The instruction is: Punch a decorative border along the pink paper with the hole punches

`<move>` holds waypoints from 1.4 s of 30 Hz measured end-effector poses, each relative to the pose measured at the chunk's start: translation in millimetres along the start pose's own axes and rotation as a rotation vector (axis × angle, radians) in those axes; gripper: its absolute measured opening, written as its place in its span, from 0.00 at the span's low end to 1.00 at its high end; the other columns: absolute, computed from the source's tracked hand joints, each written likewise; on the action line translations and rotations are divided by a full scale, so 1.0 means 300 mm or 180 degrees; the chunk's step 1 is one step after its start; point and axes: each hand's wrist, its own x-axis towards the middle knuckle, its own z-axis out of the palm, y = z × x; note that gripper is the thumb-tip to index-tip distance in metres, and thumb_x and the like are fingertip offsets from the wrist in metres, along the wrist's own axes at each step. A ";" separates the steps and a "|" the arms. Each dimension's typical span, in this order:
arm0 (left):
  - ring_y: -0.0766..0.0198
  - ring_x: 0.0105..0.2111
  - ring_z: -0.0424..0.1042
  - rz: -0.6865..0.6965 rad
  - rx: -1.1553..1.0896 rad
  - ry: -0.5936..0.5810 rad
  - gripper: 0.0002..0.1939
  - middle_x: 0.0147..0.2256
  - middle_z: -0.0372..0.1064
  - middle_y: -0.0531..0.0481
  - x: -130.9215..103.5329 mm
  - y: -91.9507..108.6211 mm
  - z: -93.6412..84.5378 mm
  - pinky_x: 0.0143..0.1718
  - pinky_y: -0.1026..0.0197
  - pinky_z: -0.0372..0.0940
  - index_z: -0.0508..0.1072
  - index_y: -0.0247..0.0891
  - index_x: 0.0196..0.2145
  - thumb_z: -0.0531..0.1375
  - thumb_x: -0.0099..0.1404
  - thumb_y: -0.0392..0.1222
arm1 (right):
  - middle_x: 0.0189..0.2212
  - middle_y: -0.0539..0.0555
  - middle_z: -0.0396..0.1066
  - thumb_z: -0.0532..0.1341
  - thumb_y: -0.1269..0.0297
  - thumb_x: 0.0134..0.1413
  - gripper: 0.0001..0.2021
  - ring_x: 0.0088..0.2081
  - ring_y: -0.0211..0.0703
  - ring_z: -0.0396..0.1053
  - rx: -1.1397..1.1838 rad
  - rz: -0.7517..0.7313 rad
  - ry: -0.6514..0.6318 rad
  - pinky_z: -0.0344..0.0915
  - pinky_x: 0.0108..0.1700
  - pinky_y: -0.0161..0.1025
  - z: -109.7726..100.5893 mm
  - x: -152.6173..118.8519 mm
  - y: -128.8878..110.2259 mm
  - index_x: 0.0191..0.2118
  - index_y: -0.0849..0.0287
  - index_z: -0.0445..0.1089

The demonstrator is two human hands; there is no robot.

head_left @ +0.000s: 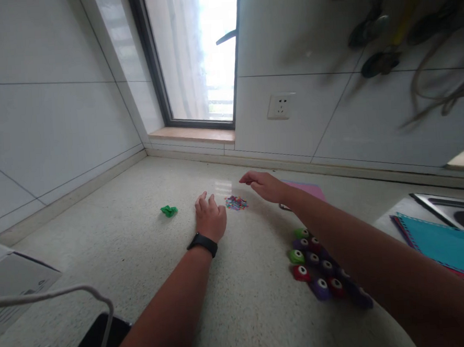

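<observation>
A small flat pile of multicoloured bits (236,203), too tiny to name, lies on the pale speckled counter (250,277) between my hands. Just left of the pile, my left hand (211,215) rests low with its fingers apart and slightly bent, a black watch (202,244) on the wrist. My right hand (265,186) hovers to the right of the pile, fingers stretched out and holding nothing visible. Further left is a crumpled green piece (169,211). Under my right forearm stand several green, red and purple objects with eye-like white rings (314,258), partly hidden.
A pink flat item (310,190) lies behind my right forearm. Blue and red sheets (442,242) sit beside the metal-edged hob or sink (454,207). At left are a white box (16,283), a cable (79,288) and a black device (95,344). Walls and a window (195,55) bound the back.
</observation>
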 end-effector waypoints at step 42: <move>0.48 0.50 0.65 0.1023 -0.0461 -0.0971 0.27 0.47 0.70 0.41 0.080 0.566 0.280 0.53 0.47 0.59 0.70 0.42 0.60 0.57 0.62 0.40 | 0.51 0.64 0.74 0.58 0.53 0.58 0.26 0.53 0.58 0.69 -0.1072 0.1614 0.1305 0.59 0.54 0.48 -0.074 -0.732 0.509 0.58 0.65 0.69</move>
